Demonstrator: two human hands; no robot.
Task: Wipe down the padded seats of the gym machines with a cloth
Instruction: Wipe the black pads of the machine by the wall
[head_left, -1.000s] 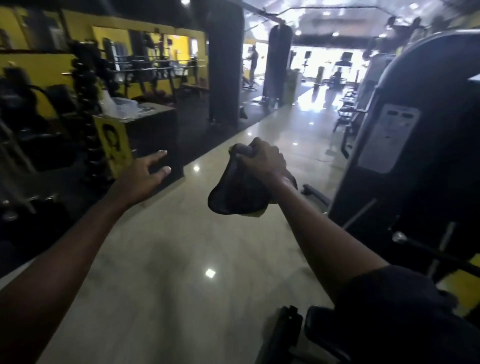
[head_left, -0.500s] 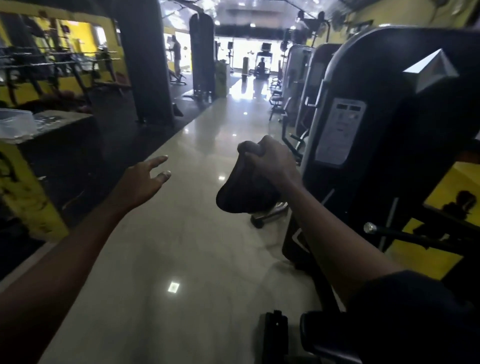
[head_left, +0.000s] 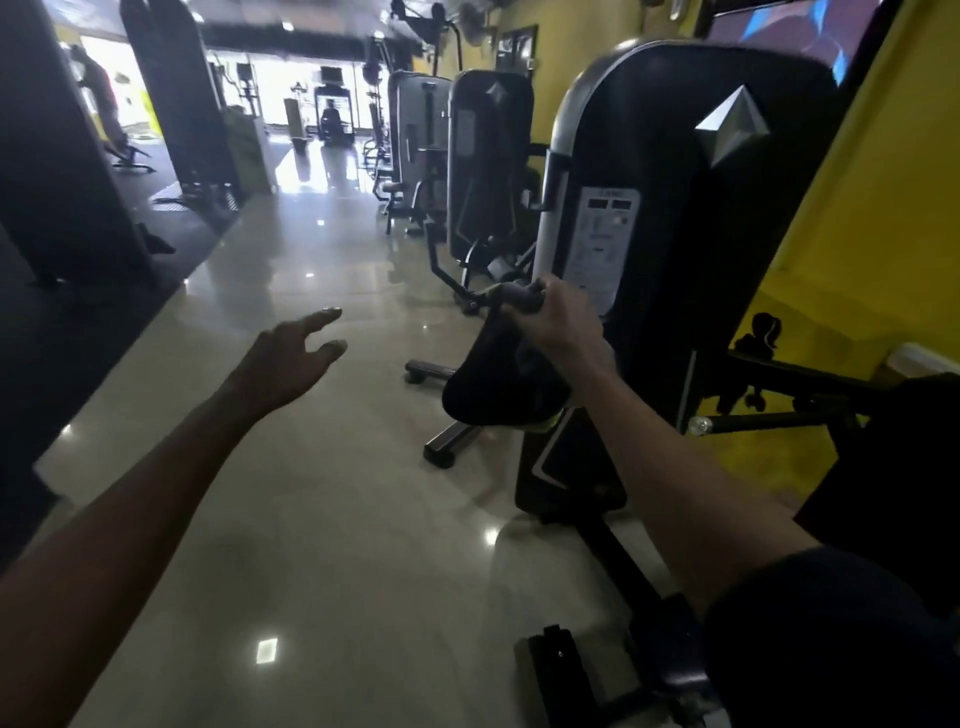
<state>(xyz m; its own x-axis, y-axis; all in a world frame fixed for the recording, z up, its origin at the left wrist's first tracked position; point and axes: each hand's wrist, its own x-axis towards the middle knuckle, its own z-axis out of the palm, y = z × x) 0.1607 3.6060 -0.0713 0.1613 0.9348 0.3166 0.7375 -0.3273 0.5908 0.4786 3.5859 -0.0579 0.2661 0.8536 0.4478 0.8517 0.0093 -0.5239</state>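
Observation:
My right hand (head_left: 558, 319) grips a dark cloth (head_left: 493, 382) that hangs bunched below the fist, held out in the air in front of a black weight-stack machine (head_left: 675, 218). My left hand (head_left: 291, 358) is stretched forward over the floor, fingers spread and holding nothing. A dark padded part (head_left: 893, 467) of the nearest machine shows at the right edge, mostly hidden behind my right arm. More machines (head_left: 488, 161) stand in a row further along the right wall.
A glossy tiled aisle (head_left: 311, 519) runs ahead between the machines on the right and black pillars (head_left: 57, 156) on the left. Machine base feet (head_left: 447, 447) jut into the aisle. People stand far off in the bright background. The right wall is yellow.
The view has swung to the right, from the left-hand racks toward the machine row. Both hands kept their poses; the right hand with the cloth now sits in front of the nearest machine.

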